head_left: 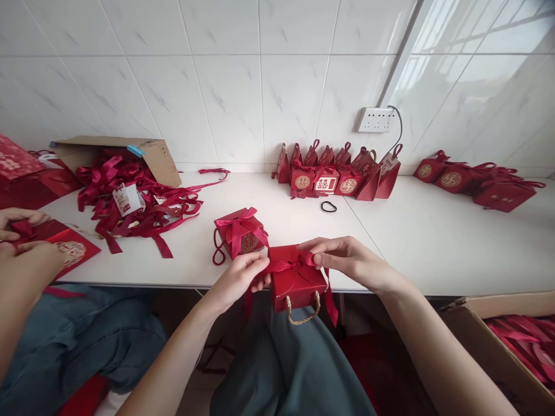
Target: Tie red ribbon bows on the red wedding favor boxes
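Observation:
A red gift box (pixel 289 292) with a gold rope handle (pixel 303 320) rests at the table's front edge, above my lap. Red ribbon (pixel 284 266) crosses its top in a bow. My left hand (pixel 247 271) pinches the ribbon at the box's left side. On the right, my right hand (pixel 342 258) pinches the bow's other loop between thumb and fingers, and a ribbon tail (pixel 332 303) hangs below it. Just behind stands another red box (pixel 234 222) with a tied bow and a dark red cord handle (pixel 218 248).
At left, a co-worker's hands (pixel 30 254) hold a red box (pixel 78 248). A tipped carton (pixel 160 162) spills ribbons (pixel 108 216). Finished boxes (pixel 303 179) line the wall, with more boxes (pixel 503 193) at right. A black band (pixel 328 206) lies mid-table; an open carton (pixel 468 318) stands lower right.

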`<state>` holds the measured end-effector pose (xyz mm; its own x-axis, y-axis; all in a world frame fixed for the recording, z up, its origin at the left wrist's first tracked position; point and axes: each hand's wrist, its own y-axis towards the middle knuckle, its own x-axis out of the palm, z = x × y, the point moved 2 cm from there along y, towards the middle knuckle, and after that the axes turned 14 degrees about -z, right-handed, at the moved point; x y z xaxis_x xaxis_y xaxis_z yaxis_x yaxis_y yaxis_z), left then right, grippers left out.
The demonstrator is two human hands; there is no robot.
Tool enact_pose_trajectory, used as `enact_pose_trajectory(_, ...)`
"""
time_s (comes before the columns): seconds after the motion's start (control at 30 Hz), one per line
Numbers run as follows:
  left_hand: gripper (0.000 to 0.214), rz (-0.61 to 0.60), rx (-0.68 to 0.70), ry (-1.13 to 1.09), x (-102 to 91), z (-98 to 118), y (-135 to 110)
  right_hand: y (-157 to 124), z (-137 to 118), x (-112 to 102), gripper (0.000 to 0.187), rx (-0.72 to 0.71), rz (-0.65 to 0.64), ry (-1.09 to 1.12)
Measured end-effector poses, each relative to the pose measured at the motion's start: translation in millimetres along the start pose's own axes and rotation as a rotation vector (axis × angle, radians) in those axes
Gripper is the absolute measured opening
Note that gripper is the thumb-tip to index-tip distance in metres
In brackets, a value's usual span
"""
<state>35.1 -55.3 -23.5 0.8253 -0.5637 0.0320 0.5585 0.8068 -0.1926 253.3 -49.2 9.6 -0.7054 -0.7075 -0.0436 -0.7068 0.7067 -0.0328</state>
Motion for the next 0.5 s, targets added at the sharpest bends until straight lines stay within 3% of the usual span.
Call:
enact_pose_trajectory(0.3,0.029,-0.019,0.044,0.203,-3.9,18.8,0.8,24.3,7.0,15.6,0.028,-0.111,0.181,-0.193)
enact_pose_trajectory(0.5,0.022,-0.056,0.095,0.603,-7.8,35.8,-3.6,27.6,9.0,19.7,0.021,-0.134,0.255,-0.393)
